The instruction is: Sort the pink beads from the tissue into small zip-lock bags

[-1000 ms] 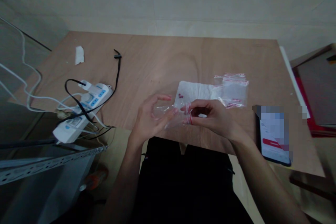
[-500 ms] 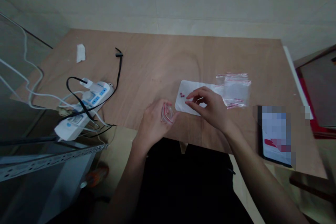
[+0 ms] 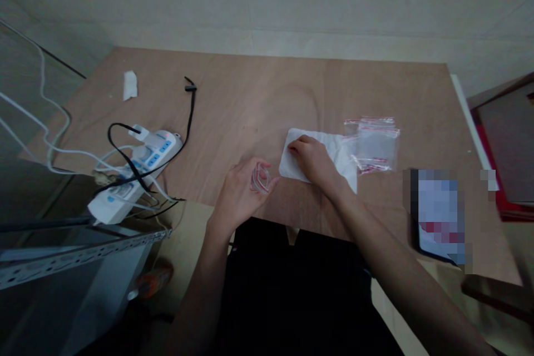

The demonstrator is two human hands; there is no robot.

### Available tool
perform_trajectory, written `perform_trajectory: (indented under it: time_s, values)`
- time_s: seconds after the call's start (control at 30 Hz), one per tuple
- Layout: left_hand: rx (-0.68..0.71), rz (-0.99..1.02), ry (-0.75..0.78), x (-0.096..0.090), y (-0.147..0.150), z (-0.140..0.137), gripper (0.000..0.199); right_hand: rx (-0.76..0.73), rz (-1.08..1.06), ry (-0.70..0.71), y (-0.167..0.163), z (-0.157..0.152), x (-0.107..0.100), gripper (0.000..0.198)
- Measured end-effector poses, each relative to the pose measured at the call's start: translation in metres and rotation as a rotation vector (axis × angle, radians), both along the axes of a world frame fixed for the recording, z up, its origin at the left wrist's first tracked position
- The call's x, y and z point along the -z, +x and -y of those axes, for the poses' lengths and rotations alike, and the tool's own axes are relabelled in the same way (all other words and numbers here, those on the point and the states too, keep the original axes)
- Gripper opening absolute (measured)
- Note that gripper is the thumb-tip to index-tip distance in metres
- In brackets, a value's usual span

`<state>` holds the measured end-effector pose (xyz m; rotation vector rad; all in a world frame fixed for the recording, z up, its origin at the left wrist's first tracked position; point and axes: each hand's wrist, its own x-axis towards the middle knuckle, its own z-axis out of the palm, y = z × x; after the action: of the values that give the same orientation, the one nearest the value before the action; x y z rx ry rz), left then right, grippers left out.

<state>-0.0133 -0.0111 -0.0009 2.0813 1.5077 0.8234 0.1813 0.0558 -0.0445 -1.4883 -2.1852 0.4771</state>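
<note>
While the left hand [image 3: 244,186] keeps its grip clamped on a bag [image 3: 261,178] by the tabletop's near edge, the right hand [image 3: 311,158] bends down to the sheet [image 3: 340,150], fingers gathered; whether they pinch anything I cannot tell, since the hand hides the spot. The step in hand looks like a fingertip pick-up beside a held bag; as I judge it, the next move calls for a light pinch and a steady bag mouth. That bag is clear, limp film, its red-lined mouth bowed into a loop. The sheet is white, thin and matt, round-cornered at left, creased at right. Toward the tabletop's right edge lie more bags [image 3: 377,144], flat, glossy and red-striped. Farther out, the tabletop [image 3: 250,89] shows wood grain; a slab-like phone [image 3: 438,211] lies near its near right corner, a hard white power strip [image 3: 156,158] toward its left edge.
</note>
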Motion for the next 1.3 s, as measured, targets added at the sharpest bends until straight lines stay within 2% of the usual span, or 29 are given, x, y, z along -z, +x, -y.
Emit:
perform_trajectory:
  time_s: [0.13, 0.23, 0.3, 0.37, 0.47, 0.6, 0.8, 0.9, 1.07, 1.2, 1.3]
  values:
    - [0.002, 0.024, -0.005, -0.002, 0.002, -0.002, 0.025, 0.008, -0.020, -0.005, 0.000, 0.006, -0.018, 0.028]
    - [-0.014, 0.093, 0.000, -0.004, 0.008, -0.003, 0.025, 0.005, -0.216, 0.017, -0.003, 0.024, -0.053, 0.019]
    - [-0.014, 0.161, 0.012, -0.004, 0.014, -0.004, 0.025, -0.071, -0.312, 0.029, -0.007, 0.039, -0.080, 0.015]
    - [0.005, 0.233, 0.019, -0.004, 0.021, -0.004, 0.029, -0.201, -0.264, 0.014, -0.010, 0.052, -0.102, 0.015]
    - [0.039, 0.302, 0.038, -0.002, 0.032, -0.004, 0.039, -0.324, -0.125, -0.011, -0.011, 0.062, -0.118, 0.016]
    - [0.068, 0.317, 0.079, 0.000, 0.042, -0.003, 0.036, -0.284, -0.021, -0.023, -0.010, 0.064, -0.118, 0.016]
    - [0.074, 0.338, 0.068, 0.003, 0.046, 0.001, 0.027, -0.292, -0.059, -0.081, -0.012, 0.068, -0.121, 0.017]
    - [0.036, 0.440, 0.028, 0.003, 0.046, 0.002, 0.034, -0.296, -0.107, -0.070, -0.011, 0.072, -0.123, 0.015]
    - [-0.029, 0.562, 0.027, 0.007, 0.046, 0.003, 0.057, -0.246, -0.090, 0.067, 0.001, 0.073, -0.114, 0.012]
    - [0.063, 0.602, 0.007, 0.010, 0.043, 0.006, 0.061, -0.135, -0.181, -0.074, 0.014, 0.070, -0.101, 0.012]
    - [0.101, 0.671, -0.029, 0.007, 0.040, 0.007, 0.039, -0.012, -0.370, -0.162, 0.021, 0.069, -0.092, 0.008]
